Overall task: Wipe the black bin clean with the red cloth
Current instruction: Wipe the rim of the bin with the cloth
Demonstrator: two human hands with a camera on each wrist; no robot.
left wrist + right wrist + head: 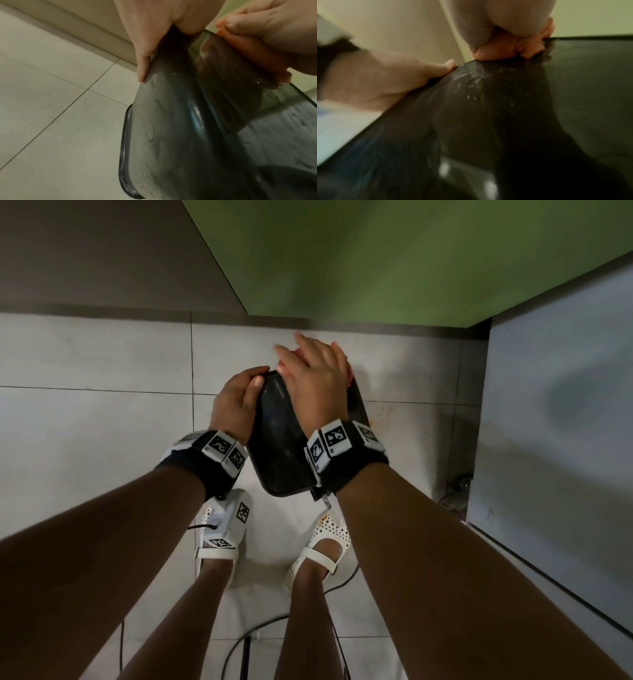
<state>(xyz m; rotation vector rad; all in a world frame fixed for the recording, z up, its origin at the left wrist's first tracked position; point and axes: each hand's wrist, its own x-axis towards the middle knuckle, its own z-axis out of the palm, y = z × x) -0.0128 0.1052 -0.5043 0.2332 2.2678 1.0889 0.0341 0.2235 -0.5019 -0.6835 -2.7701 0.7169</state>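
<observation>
The black bin [277, 446] is tipped on its side above the tiled floor, between both hands. My left hand [236, 402] grips its far left corner, thumb on top and fingers [144, 60] down the bin's [171, 128] outer wall. My right hand [315, 378] lies over the far rim and holds the bunched red cloth [350, 374] against it. In the left wrist view the right thumb [229, 24] curls onto the cloth [254, 54]. The right wrist view shows the cloth [513, 46] squeezed under my palm on the wet, speckled bin surface [505, 108], with the left hand [385, 81] beside it.
My feet in white sandals [318, 546] stand just under the bin. Dark cables [246, 642] trail over the floor tiles behind them. A green wall [376, 261] rises ahead and a grey cabinet face [555, 440] stands close on the right.
</observation>
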